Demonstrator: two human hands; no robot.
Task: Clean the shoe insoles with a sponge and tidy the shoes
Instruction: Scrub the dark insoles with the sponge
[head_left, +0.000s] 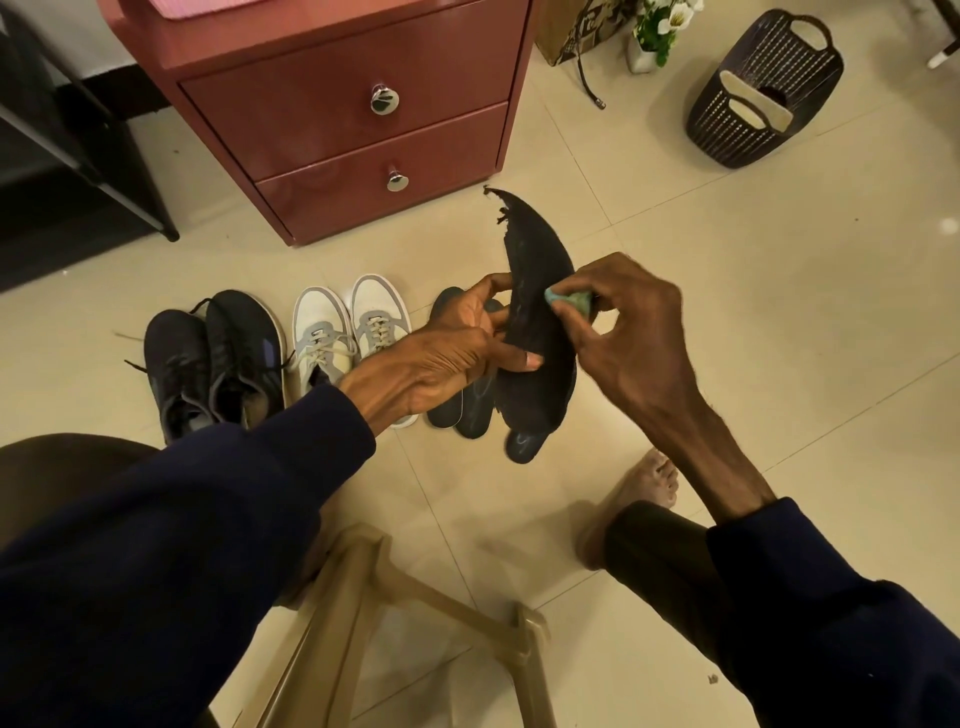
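Head view, looking down past both dark sleeves. Landmark at top centre: red drawer cabinet (343, 130).

Just in front of the cabinet's lower right corner, held up off the floor: black insole (540, 332), curved, frayed tip toward the cabinet, heel end toward the person. Left hand (457, 353) gripping the insole at mid-length, thumb laid across its face, fingers curled behind. Right hand (628, 332) pinching a small green sponge (569, 301) between thumb and fingertips, sponge pressed against the insole's right side.

On the floor in front of the cabinet, farther from it than the held insole: several dark insoles (470, 410) lying overlapped, partly hidden by the left hand and the held insole. Left of those, also in front of the cabinet: white-and-grey shoes (343, 332) side by side, toes toward the cabinet. Further left again: dark shoes (218, 364), laces loose.

Right of the cabinet, well apart from it: dark slatted basket (769, 93), tipped over, pale insole-shaped pieces inside.

Farthest from the cabinet, nearest the person: tan stool frame (363, 597) and a bare foot (644, 488) on the tiles.
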